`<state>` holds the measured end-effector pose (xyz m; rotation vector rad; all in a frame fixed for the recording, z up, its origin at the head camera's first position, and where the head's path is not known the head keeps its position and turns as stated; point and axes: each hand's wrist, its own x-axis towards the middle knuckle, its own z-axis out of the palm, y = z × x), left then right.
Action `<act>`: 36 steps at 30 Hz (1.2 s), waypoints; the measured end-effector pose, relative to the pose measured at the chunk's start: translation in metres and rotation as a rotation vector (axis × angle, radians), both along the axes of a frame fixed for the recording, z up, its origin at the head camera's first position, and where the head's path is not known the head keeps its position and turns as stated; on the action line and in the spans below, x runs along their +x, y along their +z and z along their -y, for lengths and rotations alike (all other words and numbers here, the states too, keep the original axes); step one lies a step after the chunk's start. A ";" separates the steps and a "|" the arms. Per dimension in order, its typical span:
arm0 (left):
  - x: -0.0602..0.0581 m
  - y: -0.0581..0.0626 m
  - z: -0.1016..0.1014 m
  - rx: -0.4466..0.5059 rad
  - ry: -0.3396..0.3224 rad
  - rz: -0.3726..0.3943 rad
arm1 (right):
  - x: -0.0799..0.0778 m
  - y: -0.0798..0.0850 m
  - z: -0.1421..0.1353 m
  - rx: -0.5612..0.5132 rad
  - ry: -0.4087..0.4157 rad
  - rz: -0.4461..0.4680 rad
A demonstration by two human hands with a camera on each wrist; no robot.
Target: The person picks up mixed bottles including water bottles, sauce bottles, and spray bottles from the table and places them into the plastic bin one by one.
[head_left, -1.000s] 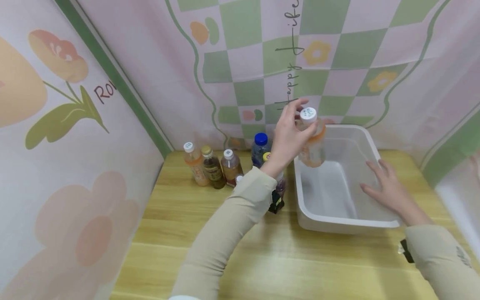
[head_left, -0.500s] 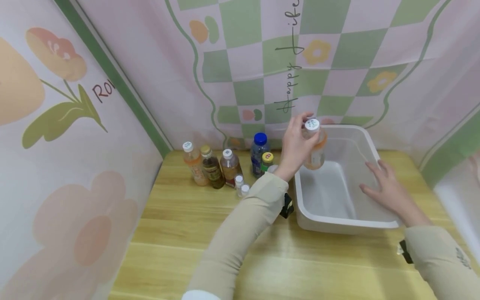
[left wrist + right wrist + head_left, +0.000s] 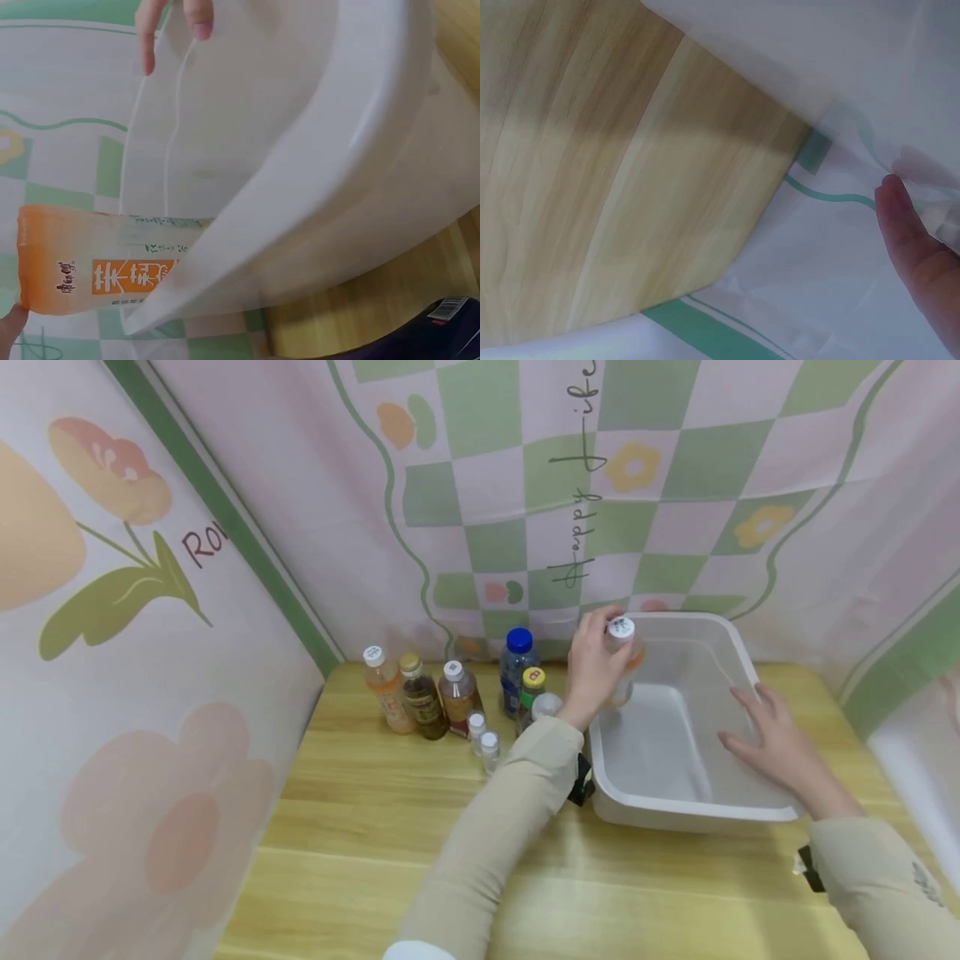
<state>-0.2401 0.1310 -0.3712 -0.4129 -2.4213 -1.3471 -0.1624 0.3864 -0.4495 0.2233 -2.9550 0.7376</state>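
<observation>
My left hand (image 3: 595,667) grips a drink bottle (image 3: 630,675) near its white cap, over the bin's back left corner. The bottle's orange label faces the left wrist camera, its lower end hidden behind the wall of the white plastic bin (image 3: 315,187). Over the bin's right side my right hand (image 3: 783,752) spreads its fingers, holding nothing. In the right wrist view, one fingertip (image 3: 896,195) shows beside the bin's pale wall. Just left of my left hand stand a bottle with a yellow cap (image 3: 533,678) and a clear rounded container (image 3: 547,706), partly covered by my sleeve.
Left of the bin, along the back of the wooden table (image 3: 360,827), stand a blue-capped bottle (image 3: 519,664), a brown bottle (image 3: 460,697), a dark bottle (image 3: 424,702) and another orange-labelled bottle (image 3: 390,700). Two small white-capped bottles (image 3: 490,750) stand before them. A patterned curtain (image 3: 480,485) hangs behind.
My left hand has lowered the drink bottle from above the bin's rim into its back left corner. As the arm moved right, the smaller bottles came into view. My right hand stays put.
</observation>
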 end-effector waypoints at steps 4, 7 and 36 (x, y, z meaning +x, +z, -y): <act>-0.002 -0.007 -0.002 -0.006 -0.011 -0.007 | 0.001 0.000 0.001 -0.002 -0.001 0.001; -0.003 -0.010 -0.004 -0.013 -0.002 -0.014 | 0.001 0.000 0.002 -0.006 0.000 0.005; -0.006 -0.031 -0.015 -0.120 0.094 0.058 | 0.002 0.002 0.003 -0.002 -0.007 0.001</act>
